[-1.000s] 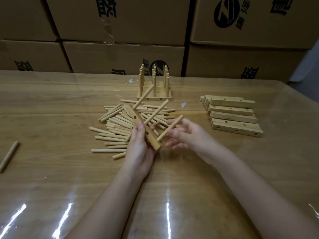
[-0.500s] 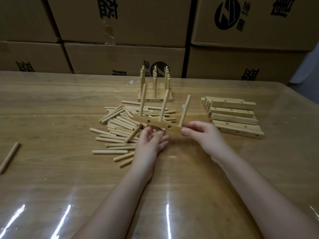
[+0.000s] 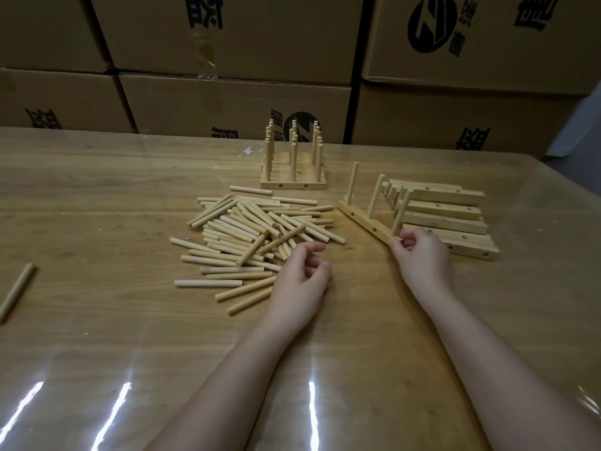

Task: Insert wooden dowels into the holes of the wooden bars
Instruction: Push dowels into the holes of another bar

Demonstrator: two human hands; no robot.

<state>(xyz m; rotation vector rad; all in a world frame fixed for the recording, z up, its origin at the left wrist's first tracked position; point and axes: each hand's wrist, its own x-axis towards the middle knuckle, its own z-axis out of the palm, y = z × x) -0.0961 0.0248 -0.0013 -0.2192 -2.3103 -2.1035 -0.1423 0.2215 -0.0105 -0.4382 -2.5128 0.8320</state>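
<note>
- The near end of a wooden bar (image 3: 367, 224) is pinched between thumb and fingertips of the right hand (image 3: 421, 258); three dowels stand upright in the bar, the nearest one just above the grip.
- The left hand (image 3: 300, 281) is held loosely curled and half open at the near right edge of the loose dowel pile (image 3: 257, 236); nothing is gripped in it.
- The bar's long axis is seen to run diagonally, from the right hand away and to the left, its far end pointing toward the group of finished bars (image 3: 292, 177) at the back of the table (image 3: 97, 336).
- The held bar is judged complete, so setting it down beside the finished group is probably the step in hand; the right hand is the nearer one for that.
- The stack of empty bars (image 3: 448, 219) lies just behind and right of the right hand, touching or nearly touching the held bar; which cannot be told.
- Open tabletop is left between the pile and the stack, and in front of the finished group.
- A stray dowel (image 3: 18, 292) lies well apart at the left edge.
</note>
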